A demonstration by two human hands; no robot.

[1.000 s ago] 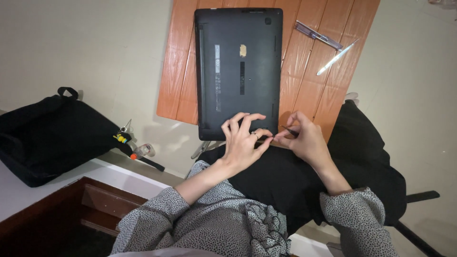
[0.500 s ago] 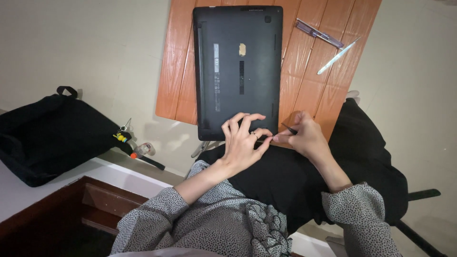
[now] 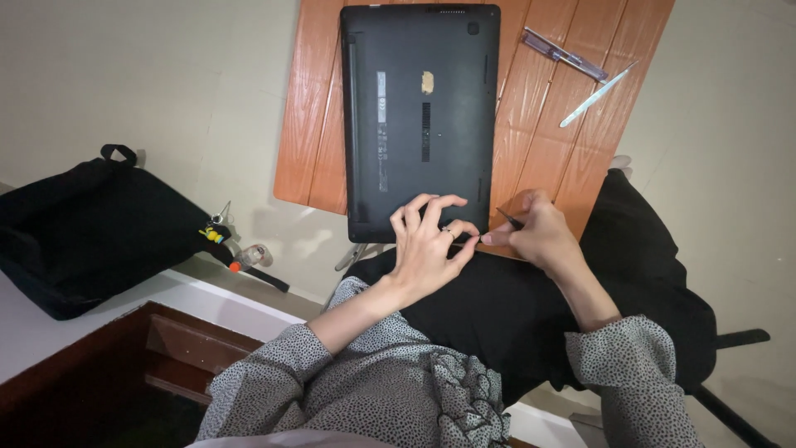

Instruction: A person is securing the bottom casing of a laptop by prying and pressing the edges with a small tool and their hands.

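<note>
A black laptop (image 3: 419,108) lies bottom-up on a small orange-brown wooden table (image 3: 547,158). My left hand (image 3: 427,249) rests with spread fingers on the laptop's near edge, thumb and forefinger pinched together at its near right corner. My right hand (image 3: 539,236) sits just right of that corner and grips a thin dark tool (image 3: 507,218), its tip pointing toward the laptop's corner. Whether the left fingertips hold anything small I cannot tell.
A purple-handled tool (image 3: 564,54) and a pale slim tool (image 3: 595,95) lie on the table's far right. A black bag (image 3: 91,228) with a small keyring sits on the floor at left. A wooden frame (image 3: 124,365) is at bottom left; black cloth covers my lap.
My hands have stayed at the laptop's near right corner with only small finger shifts. The view has shifted slightly; nothing else has moved.
</note>
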